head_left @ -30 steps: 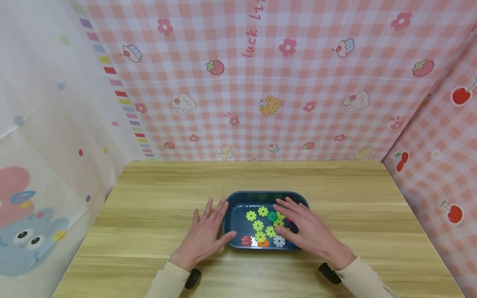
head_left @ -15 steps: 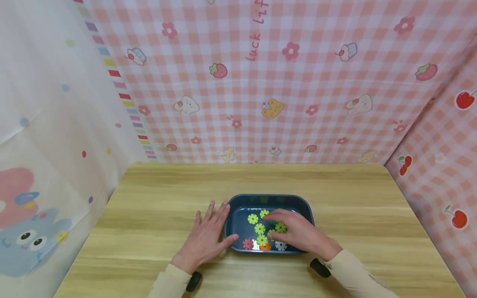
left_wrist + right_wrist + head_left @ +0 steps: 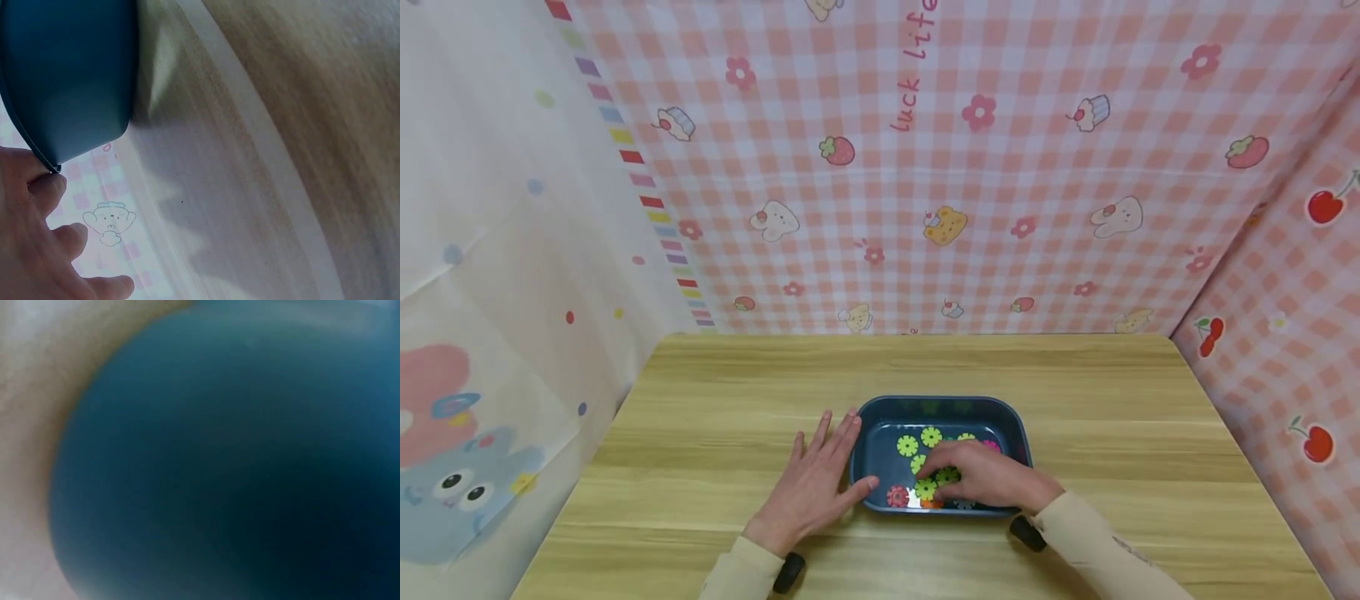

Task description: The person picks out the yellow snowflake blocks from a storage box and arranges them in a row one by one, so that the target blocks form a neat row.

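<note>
A dark blue tray point(image 3: 868, 450) stands on the table with several notched, flower-shaped plastic discs inside. My left hand point(image 3: 812, 487) lies along its left end, fingers spread and straight, thumb at the near left corner. In the left wrist view, fingertips touch the rim of the tray point(image 3: 69, 81). My right hand point(image 3: 981, 471) reaches down into the tray from the right. Its index finger and thumb are bent and apart, close over a yellow-green disc point(image 3: 925, 488). More yellow-green discs lie around it, with a red disc point(image 3: 897, 497) to the left; the palm hides others.
The wooden table point(image 3: 760, 375) runs up to a pink checked cloth point(image 3: 880, 183) at the back. More cloth hangs at the left and right sides. The tray's blurred blue wall point(image 3: 219, 456) fills most of the right wrist view.
My right hand has moved left and nearer over the tray, its spread fingers bending down toward the discs. The left hand has stayed at the tray's left end.
</note>
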Demonstrator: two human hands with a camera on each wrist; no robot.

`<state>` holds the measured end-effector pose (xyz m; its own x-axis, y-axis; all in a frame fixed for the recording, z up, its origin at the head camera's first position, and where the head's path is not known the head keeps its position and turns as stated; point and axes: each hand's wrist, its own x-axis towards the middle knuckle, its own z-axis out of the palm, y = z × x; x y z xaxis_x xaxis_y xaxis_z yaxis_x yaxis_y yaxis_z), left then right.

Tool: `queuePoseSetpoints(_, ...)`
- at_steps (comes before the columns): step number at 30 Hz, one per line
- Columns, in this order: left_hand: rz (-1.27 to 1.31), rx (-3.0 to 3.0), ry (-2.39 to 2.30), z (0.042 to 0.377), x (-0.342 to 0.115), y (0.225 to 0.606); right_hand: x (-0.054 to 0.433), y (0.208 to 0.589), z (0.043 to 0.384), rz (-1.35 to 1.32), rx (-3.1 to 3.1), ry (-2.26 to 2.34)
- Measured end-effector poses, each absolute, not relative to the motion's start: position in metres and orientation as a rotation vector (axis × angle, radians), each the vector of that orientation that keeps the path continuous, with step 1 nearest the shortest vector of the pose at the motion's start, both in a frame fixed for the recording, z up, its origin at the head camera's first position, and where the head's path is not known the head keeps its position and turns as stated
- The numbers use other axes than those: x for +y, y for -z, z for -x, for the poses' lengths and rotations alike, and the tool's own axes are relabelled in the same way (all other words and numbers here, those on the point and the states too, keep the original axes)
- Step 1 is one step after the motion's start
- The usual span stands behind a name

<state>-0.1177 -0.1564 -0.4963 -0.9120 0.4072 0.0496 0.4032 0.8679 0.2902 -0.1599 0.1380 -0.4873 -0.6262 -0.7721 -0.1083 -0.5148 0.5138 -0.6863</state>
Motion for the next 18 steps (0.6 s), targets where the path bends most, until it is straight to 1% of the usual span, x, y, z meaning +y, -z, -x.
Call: queuePoseSetpoints(18,-0.625,3.005,-0.491,0.1181,-0.1556,0.4971,0.1289,0.4955,0.1620,1.151,2.409,0.688)
